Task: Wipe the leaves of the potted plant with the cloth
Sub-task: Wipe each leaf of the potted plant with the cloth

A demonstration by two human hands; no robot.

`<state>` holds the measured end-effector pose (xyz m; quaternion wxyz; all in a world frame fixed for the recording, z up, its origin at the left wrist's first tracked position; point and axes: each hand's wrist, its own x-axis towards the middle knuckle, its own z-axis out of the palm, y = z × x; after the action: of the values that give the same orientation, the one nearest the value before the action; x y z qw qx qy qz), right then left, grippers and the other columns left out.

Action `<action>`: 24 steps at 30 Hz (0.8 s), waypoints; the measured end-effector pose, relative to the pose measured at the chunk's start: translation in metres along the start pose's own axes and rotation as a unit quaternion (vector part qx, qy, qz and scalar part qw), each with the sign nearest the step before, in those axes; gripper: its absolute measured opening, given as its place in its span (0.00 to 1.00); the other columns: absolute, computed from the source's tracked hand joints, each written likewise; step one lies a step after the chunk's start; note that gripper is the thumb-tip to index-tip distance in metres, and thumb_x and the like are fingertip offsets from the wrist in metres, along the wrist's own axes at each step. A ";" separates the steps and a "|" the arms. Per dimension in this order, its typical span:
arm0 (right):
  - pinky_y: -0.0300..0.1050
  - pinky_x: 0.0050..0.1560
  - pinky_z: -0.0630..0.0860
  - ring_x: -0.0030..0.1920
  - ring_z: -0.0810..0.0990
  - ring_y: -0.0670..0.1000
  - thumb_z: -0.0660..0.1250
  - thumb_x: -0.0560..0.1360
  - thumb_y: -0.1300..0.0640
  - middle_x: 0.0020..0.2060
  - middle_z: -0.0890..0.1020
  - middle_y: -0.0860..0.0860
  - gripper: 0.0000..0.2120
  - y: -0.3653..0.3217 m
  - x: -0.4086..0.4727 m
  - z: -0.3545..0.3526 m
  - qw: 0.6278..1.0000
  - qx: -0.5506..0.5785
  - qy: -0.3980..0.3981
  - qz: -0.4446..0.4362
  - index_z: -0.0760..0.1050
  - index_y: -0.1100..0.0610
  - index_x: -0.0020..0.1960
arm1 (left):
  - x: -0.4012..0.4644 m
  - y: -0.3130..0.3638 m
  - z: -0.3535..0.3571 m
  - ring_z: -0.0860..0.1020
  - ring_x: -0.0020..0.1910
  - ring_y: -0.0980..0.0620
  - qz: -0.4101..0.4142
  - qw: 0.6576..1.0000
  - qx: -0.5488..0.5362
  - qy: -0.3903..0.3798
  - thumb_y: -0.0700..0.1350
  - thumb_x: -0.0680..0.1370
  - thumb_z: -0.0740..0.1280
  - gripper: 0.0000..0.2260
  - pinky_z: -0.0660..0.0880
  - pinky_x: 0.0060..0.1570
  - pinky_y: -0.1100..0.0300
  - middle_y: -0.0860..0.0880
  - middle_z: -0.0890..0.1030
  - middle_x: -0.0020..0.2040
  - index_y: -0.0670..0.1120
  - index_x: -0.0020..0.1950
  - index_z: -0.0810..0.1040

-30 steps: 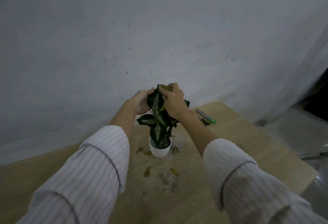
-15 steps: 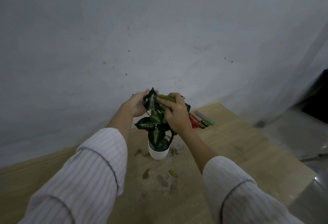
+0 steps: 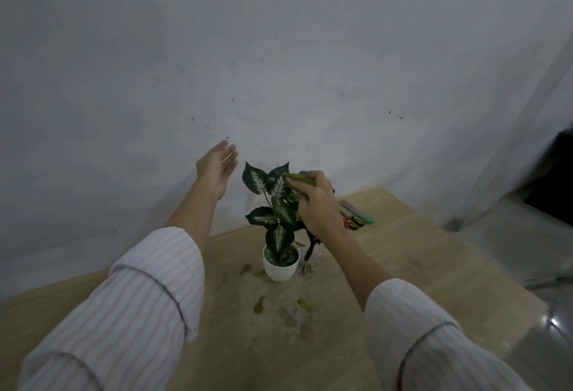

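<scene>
A small potted plant with dark green, white-veined leaves stands in a white pot on the wooden table. My right hand grips a yellow-green cloth and presses it against an upper leaf on the plant's right side. Only the cloth's top edge shows above my fingers. My left hand is raised to the left of the plant, palm open, touching nothing.
Several dry fallen leaves and dirt lie on the table around the pot. Scissors and a grey-green tool rest behind my right hand. A pale wall rises right behind the table. The table's right edge drops to a shiny floor.
My left hand has let go of the top leaf and lifted away up and to the left, fingers spread. My right hand keeps the cloth on the leaves.
</scene>
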<state>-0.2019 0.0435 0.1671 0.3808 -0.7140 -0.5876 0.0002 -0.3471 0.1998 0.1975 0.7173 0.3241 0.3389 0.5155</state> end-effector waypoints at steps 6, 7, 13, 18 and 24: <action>0.51 0.62 0.70 0.61 0.67 0.57 0.60 0.77 0.64 0.61 0.71 0.57 0.16 -0.014 -0.012 0.001 0.999 -0.008 0.017 -0.027 0.77 0.55 0.61 | -0.005 -0.019 -0.014 0.77 0.54 0.50 -0.105 0.987 0.123 -0.005 0.44 0.78 0.66 0.19 0.72 0.58 0.61 0.44 0.78 0.60 0.38 0.67 0.72; 0.51 0.62 0.70 0.61 0.67 0.57 0.60 0.77 0.64 0.61 0.71 0.57 0.16 -0.016 -0.013 0.001 0.999 -0.011 0.018 -0.032 0.77 0.56 0.61 | -0.008 -0.023 -0.012 0.77 0.54 0.50 -0.126 0.983 0.131 -0.028 0.44 0.78 0.66 0.19 0.71 0.59 0.60 0.43 0.77 0.64 0.38 0.67 0.72; 0.49 0.63 0.70 0.60 0.68 0.57 0.59 0.77 0.64 0.60 0.71 0.57 0.16 -0.035 -0.016 0.005 0.999 0.005 0.025 -0.042 0.76 0.55 0.62 | -0.021 -0.024 0.005 0.78 0.48 0.49 -0.155 0.967 0.176 -0.094 0.50 0.76 0.68 0.21 0.77 0.46 0.59 0.41 0.78 0.62 0.40 0.64 0.73; 0.47 0.64 0.69 0.59 0.68 0.57 0.58 0.78 0.63 0.59 0.70 0.56 0.15 -0.049 -0.009 0.013 0.999 0.046 0.028 0.001 0.76 0.56 0.62 | -0.030 -0.023 0.001 0.76 0.52 0.46 -0.142 0.955 0.243 -0.097 0.49 0.79 0.64 0.11 0.77 0.48 0.54 0.41 0.77 0.59 0.42 0.49 0.78; 0.49 0.67 0.67 0.59 0.67 0.61 0.57 0.78 0.65 0.59 0.68 0.58 0.17 -0.070 0.006 0.038 0.997 0.054 -0.028 0.047 0.74 0.56 0.64 | -0.037 -0.017 -0.022 0.75 0.57 0.46 -0.187 0.958 0.168 -0.137 0.53 0.83 0.50 0.22 0.73 0.52 0.53 0.41 0.76 0.63 0.39 0.67 0.70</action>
<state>-0.2761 0.0705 0.1810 0.4018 -0.7187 -0.5632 0.0695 -0.3653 0.1620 0.1768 0.7756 0.4380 0.3736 0.2588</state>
